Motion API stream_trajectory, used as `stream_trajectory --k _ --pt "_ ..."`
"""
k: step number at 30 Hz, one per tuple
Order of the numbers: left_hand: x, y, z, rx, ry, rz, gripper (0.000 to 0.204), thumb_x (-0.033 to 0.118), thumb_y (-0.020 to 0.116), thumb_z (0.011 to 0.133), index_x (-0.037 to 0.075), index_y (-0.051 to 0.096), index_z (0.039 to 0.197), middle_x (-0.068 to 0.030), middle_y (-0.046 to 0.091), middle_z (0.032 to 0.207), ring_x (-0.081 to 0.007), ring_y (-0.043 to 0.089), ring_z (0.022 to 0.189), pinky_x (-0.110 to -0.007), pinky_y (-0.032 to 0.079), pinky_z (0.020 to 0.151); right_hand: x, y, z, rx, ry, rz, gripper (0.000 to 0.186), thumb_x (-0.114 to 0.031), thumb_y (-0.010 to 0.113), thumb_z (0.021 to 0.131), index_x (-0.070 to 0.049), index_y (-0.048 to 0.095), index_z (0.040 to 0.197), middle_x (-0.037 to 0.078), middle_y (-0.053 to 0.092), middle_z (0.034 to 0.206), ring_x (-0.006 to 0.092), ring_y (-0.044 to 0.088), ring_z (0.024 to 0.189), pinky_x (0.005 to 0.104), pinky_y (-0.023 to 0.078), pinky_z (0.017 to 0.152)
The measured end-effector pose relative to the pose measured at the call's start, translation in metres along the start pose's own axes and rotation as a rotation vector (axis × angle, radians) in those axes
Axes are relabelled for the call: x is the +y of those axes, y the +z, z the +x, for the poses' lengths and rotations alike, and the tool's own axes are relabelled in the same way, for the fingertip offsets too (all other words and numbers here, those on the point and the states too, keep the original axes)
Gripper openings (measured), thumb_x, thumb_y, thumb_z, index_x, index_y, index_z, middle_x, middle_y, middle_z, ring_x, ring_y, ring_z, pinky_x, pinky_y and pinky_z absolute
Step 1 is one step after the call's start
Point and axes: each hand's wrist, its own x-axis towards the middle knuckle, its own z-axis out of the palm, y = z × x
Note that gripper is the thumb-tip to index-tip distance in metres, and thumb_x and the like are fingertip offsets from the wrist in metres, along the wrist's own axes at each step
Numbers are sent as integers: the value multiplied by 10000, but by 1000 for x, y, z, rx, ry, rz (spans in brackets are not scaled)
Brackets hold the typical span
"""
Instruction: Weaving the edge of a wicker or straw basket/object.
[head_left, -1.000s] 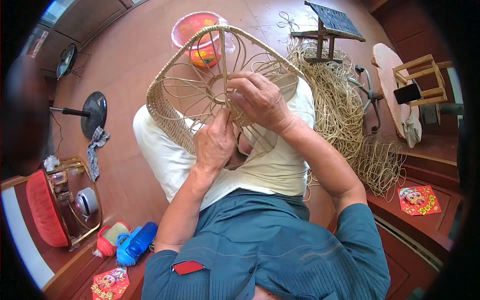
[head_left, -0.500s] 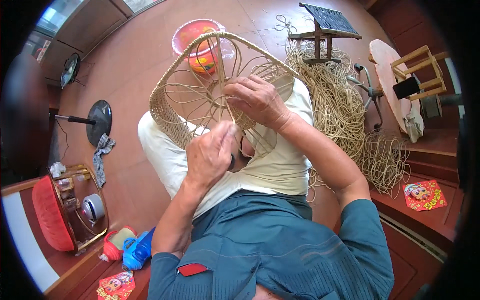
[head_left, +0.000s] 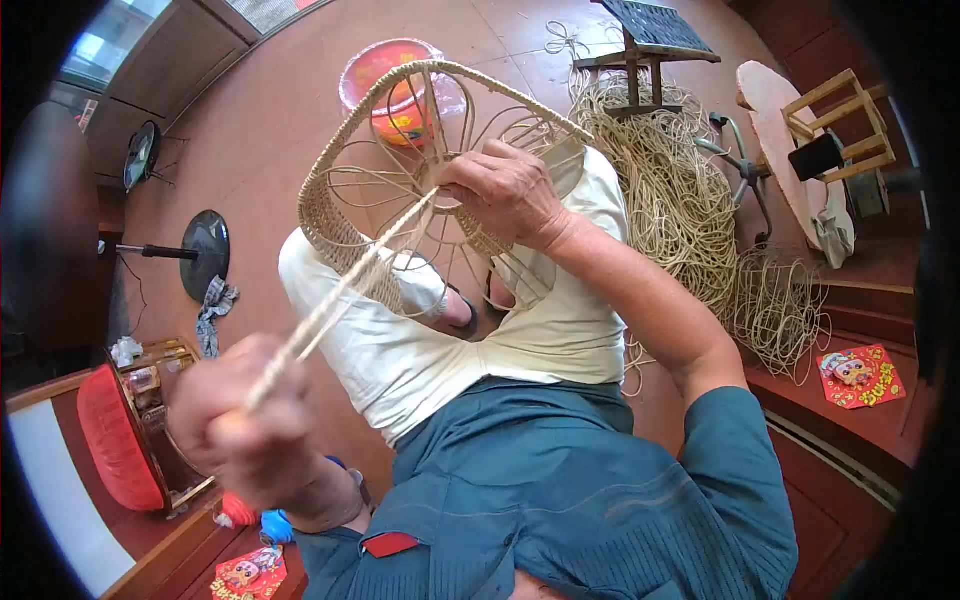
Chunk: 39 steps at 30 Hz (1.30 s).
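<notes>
A half-woven rattan basket frame point(head_left: 345, 215) rests on my lap, its ribs spreading from a woven hub. My right hand point(head_left: 505, 190) grips the hub at the frame's middle. My left hand point(head_left: 245, 430) is raised close to the camera, blurred, and closed on a pale rattan strand point(head_left: 350, 285). That strand runs taut from my fist up to the hub under my right hand. I wear light trousers and a teal shirt.
A heap of loose rattan strands point(head_left: 690, 210) lies on the floor to the right. An orange plastic basin point(head_left: 395, 85) sits beyond the frame. A small dark stool point(head_left: 650, 35), a wooden stool point(head_left: 835, 125) and a standing fan base point(head_left: 205, 250) surround me.
My left hand has left the basket hub and pulled back toward me and to the left, drawing the strand out taut. My right hand stays on the hub.
</notes>
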Motion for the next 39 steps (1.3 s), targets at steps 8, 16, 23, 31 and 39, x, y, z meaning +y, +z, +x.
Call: stream_trajectory --k 8,16,23,31,39 --pt "46 -43 53 -384 108 -820 231 148 596 1099 89 749 935 -68 703 753 -161 474 440 -284 422 435 -6 7 4 68 62 51 92 -161 760 945 -165 669 955 6 724 861 246 703 810 389 570 734" --pt "-28 -5 8 -562 -475 -1134 403 307 573 1138 -47 659 965 -102 638 674 -184 606 539 -333 471 385 1 7 0 76 -31 38 112 -161 778 902 -155 692 973 14 734 915 245 725 844 388 578 751" --pt "-115 46 -26 -202 -966 -1070 513 348 412 1201 -63 580 1456 -201 713 1115 -254 707 931 -409 676 770 -2 2 4 -66 -82 -94 155 -149 726 890 -148 692 1041 28 689 961 250 722 852 399 587 765" --pt "-170 113 -36 -209 -909 -367 597 156 428 1169 49 260 1732 -189 711 1228 -192 751 830 -356 677 742 -19 -12 17 -262 107 -102 209 -117 688 873 -126 700 1081 73 701 1031 340 740 904 481 596 815" --pt "-191 119 -34 -233 -963 -333 244 252 509 1169 53 646 1208 -19 651 827 -113 638 645 -268 529 550 -12 -14 16 -263 98 -16 205 -167 665 938 -144 731 1131 79 729 1028 342 746 925 483 595 816"
